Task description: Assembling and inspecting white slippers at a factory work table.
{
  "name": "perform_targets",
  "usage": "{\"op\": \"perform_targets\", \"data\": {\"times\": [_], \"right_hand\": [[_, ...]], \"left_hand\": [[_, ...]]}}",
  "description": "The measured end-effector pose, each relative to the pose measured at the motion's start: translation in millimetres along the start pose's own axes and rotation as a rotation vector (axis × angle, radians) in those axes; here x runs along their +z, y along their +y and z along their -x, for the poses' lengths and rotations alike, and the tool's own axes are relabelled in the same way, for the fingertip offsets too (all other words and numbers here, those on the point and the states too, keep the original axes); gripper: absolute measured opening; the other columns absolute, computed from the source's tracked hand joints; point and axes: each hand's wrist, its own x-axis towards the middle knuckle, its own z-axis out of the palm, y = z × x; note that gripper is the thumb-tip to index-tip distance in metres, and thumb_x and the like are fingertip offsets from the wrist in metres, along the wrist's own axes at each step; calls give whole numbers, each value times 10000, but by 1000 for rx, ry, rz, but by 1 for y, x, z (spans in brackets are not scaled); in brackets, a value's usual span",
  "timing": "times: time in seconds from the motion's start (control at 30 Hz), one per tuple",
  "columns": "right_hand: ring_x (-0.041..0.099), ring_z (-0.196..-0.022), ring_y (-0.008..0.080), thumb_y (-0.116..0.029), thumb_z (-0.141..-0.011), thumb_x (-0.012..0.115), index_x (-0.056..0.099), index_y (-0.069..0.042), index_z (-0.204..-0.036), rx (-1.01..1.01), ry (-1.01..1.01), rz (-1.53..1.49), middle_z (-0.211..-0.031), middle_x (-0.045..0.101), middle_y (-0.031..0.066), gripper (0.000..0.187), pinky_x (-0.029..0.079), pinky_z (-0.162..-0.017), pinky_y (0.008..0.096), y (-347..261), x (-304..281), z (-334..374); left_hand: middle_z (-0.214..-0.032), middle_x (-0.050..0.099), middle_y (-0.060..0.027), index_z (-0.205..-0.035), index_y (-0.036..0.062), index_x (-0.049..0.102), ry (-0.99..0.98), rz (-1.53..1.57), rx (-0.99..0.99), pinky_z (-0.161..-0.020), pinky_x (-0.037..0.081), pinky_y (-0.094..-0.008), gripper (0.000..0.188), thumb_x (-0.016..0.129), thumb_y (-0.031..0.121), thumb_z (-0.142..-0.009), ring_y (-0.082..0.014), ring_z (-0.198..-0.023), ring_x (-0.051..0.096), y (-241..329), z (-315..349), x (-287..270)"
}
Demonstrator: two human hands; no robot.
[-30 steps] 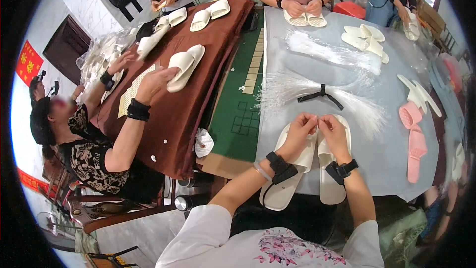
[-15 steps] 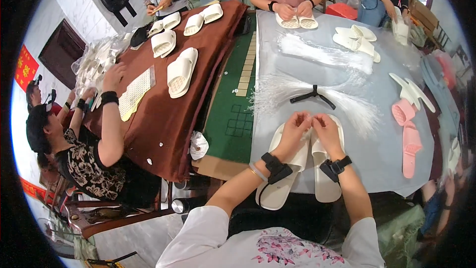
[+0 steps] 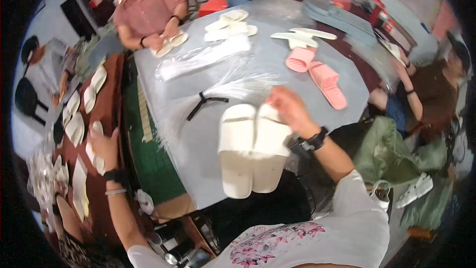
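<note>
Two hands, well apart. Right hand (image 3: 288, 110): fingers curled at the toe end of a white slipper pair (image 3: 237, 176) on the grey surface (image 3: 193, 161); from here can't tell if the grip pinches anything. Left hand (image 3: 106, 150) loosely spread by another white slipper (image 3: 97, 163); hold unclear. Pair's straps (image 3: 237, 136) already on; anything unfinished doesn't show. Strand bundle (image 3: 225, 87) tied, beyond.

You can read no text, label, number or sign here; the tiny mark on the left cream slipper (image 3: 237, 136) is too faint to decipher.
</note>
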Motion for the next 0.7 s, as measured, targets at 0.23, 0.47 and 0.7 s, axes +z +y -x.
{"op": "perform_targets", "data": {"times": [0.23, 0.47, 0.7], "right_hand": [[518, -957, 255, -172, -791, 562, 543, -27, -1053, -679, 787, 1307, -1036, 562, 131, 300, 396, -817, 347, -114, -226, -48], [546, -924, 292, -222, -792, 550, 533, -25, -1084, 46, 298, 1283, -1016, 567, 176, 353, 421, -793, 372, -51, -140, 7], [449, -1089, 367, -289, -759, 568, 439, 7, -1145, 345, 88, 1582, -1180, 464, 218, 504, 376, -899, 413, 10, -195, 12]], "left_hand": [[-1275, 337, -236, -1351, 105, 145, -367, 3, -383, -916, 330, -525, 1050, 742, 471, -568, -431, -1160, 337, -48, -21, 44], [-1247, 360, -300, -1346, 76, 162, -283, 91, -465, -932, 346, -468, 1109, 757, 498, -510, -441, -1138, 378, -186, -48, 113], [-1267, 356, -279, -1344, 79, 175, -265, 188, -335, -934, 348, -462, 1050, 747, 416, -531, -447, -1137, 379, -146, -26, 70]]}}
